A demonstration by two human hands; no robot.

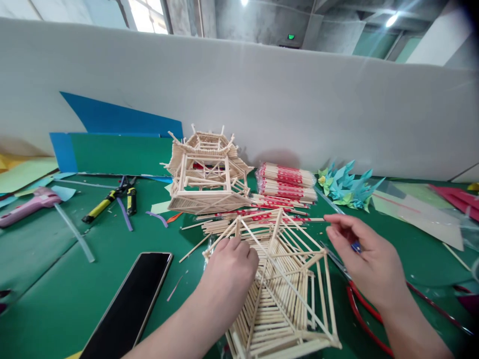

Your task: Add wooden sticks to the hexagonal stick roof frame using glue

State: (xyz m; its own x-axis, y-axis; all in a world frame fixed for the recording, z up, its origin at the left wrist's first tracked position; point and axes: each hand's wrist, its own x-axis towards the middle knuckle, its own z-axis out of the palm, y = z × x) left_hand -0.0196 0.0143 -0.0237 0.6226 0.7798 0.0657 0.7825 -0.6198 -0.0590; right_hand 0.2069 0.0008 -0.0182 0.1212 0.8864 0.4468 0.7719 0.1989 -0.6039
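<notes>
Hexagonal stick frame (277, 299), one, of pale wooden sticks, with spokes crossing above a slatted base; set on the green tabletop (41, 299) directly in front of the wearer, between both hands. Its far left corner is grasped by the left hand (232, 264), the fingers curled down about the post, seemingly so that the frame is kept steady; the fingertips are hidden. Right hand (370, 264), loosely curled beside the far right corner; thumb and forefinger are parted, with nothing seen gripped between them.

Scissors (351, 289), red-handled, lying partly beneath the right hand, where they are presumably kept within easy reach. Smartphone (129, 304), dark-screened, laid flat to the left, apart from the frame.

Loose sticks (258, 215), many, some in red wrappers, spread just behind the frame, apparently as ready stock. Wrapped stick bundles (286, 179), stacked beyond, presumably held in reserve. Pavilion model (202, 202), tiered, stood upright at the back left of the frame, perhaps placed there to be kept in sight. Folded-paper plant (348, 187), blue-green, set at the back right.

Pliers (99, 207), yellow-and-black-handled, and glue gun (33, 205), pink, glue stick (75, 232) protruding, laid at far left, probably parked out of the hands' way.
</notes>
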